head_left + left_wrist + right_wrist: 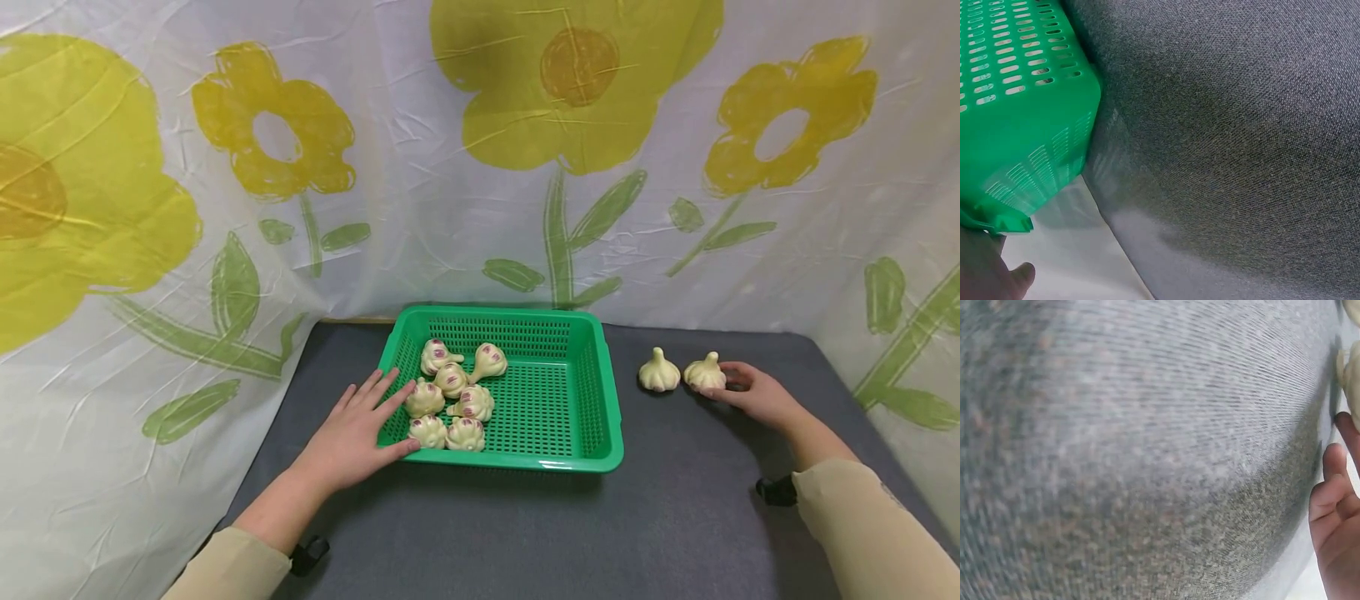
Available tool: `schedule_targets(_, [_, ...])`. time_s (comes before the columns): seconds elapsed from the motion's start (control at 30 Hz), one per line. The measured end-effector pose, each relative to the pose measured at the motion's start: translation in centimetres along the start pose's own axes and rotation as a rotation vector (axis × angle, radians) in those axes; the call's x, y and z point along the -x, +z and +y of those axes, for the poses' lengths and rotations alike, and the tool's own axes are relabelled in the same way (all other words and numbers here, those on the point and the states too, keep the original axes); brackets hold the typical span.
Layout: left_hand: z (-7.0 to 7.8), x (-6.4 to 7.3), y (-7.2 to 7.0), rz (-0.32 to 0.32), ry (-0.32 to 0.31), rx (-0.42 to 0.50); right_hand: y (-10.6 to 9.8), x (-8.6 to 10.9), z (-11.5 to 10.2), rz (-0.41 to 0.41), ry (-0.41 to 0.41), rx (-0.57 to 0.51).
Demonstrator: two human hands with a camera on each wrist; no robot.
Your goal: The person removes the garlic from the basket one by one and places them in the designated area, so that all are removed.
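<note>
A green plastic basket [611, 417] holds several garlic bulbs [452, 379] with purple marks, grouped in its left half. My left hand [352, 437] lies spread over the basket's left rim, thumb at the front corner. Part of that hand and the basket's slotted underside [1029, 131] show in the left wrist view. To the basket's right, two pale garlic bulbs stand stem up on the table. My right hand [757, 398] pinches the right garlic bulb [703, 375] between thumb and fingers. The left garlic bulb [659, 372] stands close beside it, untouched.
A dark grey cloth [525, 533] covers the table. Behind and at both sides hangs a white curtain [405, 208] printed with yellow flowers. Black straps [776, 490] sit at both wrists, by the beige sleeves [862, 517].
</note>
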State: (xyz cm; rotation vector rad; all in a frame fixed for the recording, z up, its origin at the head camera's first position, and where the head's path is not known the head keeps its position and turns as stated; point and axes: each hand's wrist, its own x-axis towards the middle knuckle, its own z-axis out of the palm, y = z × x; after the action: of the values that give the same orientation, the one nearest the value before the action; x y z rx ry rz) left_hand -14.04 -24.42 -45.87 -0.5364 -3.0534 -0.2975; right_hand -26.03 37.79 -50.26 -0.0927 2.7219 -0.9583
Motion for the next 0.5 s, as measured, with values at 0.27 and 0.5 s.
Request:
schedule_targets(0.27, [0.04, 0.02, -0.09, -0.002, -0.001, -0.004, -0.06, 0.07, -0.23, -0.003, -0.040, 0.028])
schedule_targets(0.5, [0.14, 0.08, -0.26, -0.012, -0.003, 0.004, -0.25, 0.46, -0.44, -0.030, -0.021, -0.001])
